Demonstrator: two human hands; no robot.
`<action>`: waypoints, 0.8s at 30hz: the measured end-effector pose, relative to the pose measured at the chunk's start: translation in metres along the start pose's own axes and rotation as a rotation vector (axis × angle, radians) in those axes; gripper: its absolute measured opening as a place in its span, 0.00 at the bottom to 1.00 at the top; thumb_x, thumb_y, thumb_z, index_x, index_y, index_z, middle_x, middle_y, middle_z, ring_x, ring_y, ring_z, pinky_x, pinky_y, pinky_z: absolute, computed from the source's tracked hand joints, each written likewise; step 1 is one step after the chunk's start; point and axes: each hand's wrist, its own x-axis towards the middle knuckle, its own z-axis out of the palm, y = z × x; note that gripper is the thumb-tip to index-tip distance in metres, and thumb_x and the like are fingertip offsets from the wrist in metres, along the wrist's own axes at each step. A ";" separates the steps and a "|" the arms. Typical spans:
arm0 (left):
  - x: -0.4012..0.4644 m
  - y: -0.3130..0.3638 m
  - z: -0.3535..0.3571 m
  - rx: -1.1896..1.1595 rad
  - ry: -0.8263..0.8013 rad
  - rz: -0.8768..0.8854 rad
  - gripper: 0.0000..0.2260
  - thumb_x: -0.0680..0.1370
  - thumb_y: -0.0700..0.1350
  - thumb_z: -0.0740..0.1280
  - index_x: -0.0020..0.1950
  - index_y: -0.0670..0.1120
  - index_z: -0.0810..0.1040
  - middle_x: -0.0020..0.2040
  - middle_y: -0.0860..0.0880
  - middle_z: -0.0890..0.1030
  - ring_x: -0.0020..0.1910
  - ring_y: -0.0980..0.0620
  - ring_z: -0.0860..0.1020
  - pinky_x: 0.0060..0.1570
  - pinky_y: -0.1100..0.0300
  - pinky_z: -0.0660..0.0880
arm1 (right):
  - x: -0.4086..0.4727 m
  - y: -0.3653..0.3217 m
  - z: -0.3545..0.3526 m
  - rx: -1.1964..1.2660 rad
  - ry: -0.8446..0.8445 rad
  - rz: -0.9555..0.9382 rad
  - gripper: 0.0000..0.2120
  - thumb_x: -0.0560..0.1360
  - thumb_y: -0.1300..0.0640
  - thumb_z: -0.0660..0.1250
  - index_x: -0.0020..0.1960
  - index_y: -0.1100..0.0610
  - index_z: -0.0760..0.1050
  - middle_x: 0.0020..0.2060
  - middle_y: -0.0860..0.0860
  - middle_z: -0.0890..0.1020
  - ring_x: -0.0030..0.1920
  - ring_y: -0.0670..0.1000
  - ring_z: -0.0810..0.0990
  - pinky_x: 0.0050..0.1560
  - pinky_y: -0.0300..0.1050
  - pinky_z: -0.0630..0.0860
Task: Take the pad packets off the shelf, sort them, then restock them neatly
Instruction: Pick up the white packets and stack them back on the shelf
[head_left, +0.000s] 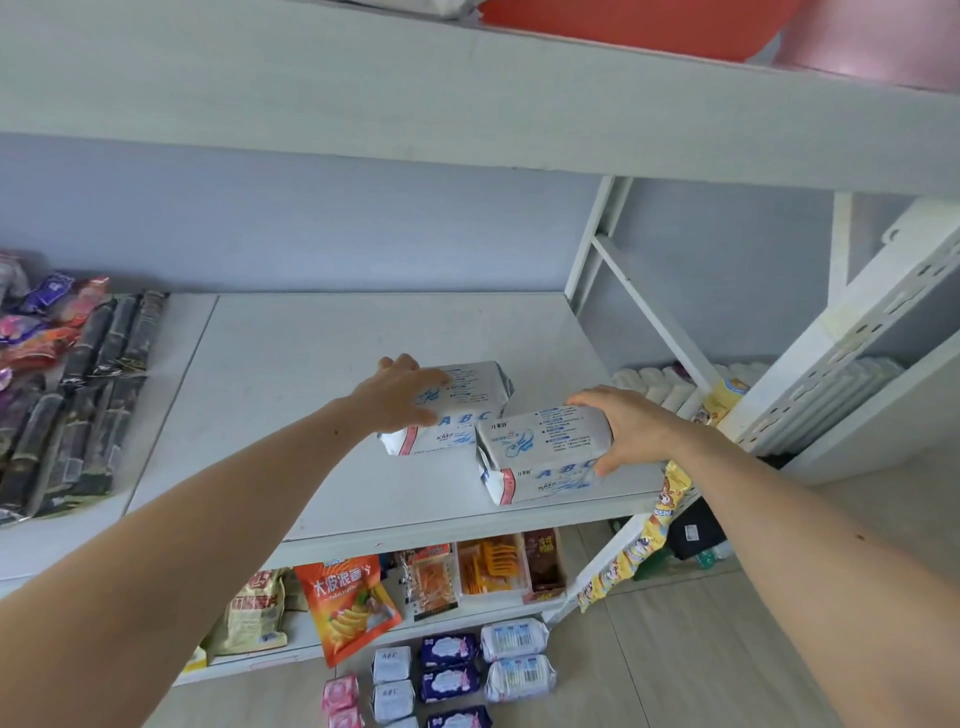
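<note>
Two white pad packets with blue ABC lettering lie on the white shelf board (322, 364). My left hand (400, 392) grips the left end of the farther packet (467, 410). My right hand (623, 426) grips the right end of the nearer packet (540, 454), which sits at the shelf's front right corner. The two packets touch at one corner. On the floor below lie several more pad packets in rows: white ones (392, 665), dark purple ones (449, 649), pale blue-white ones (514, 639) and pink ones (340, 693).
Dark snack packs (88, 395) and colourful wrappers fill the neighbouring shelf at left. The shelf below holds an orange chip bag (345, 603) and boxed snacks (491, 566). A yellow sachet strip (654, 525) hangs at the shelf's right post. White rolls (654, 384) sit behind it.
</note>
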 end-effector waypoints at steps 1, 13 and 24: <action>0.001 -0.001 0.003 -0.012 0.004 -0.005 0.26 0.75 0.50 0.67 0.72 0.58 0.64 0.63 0.45 0.66 0.62 0.44 0.61 0.53 0.49 0.72 | 0.002 0.001 0.002 0.002 -0.003 0.002 0.47 0.56 0.56 0.82 0.70 0.48 0.65 0.63 0.48 0.72 0.62 0.50 0.71 0.63 0.50 0.70; -0.005 -0.023 0.009 -0.158 0.029 -0.027 0.36 0.73 0.49 0.71 0.76 0.59 0.54 0.76 0.42 0.48 0.73 0.36 0.51 0.70 0.40 0.58 | 0.006 0.003 0.023 0.039 0.003 0.047 0.50 0.59 0.56 0.82 0.74 0.49 0.60 0.67 0.50 0.67 0.66 0.51 0.68 0.67 0.47 0.66; -0.026 -0.022 0.034 -0.677 -0.025 -0.115 0.30 0.75 0.50 0.69 0.67 0.45 0.52 0.63 0.51 0.70 0.56 0.52 0.71 0.43 0.65 0.73 | 0.002 -0.009 0.053 0.175 0.126 0.032 0.45 0.64 0.48 0.79 0.74 0.44 0.58 0.64 0.49 0.62 0.65 0.47 0.64 0.60 0.36 0.60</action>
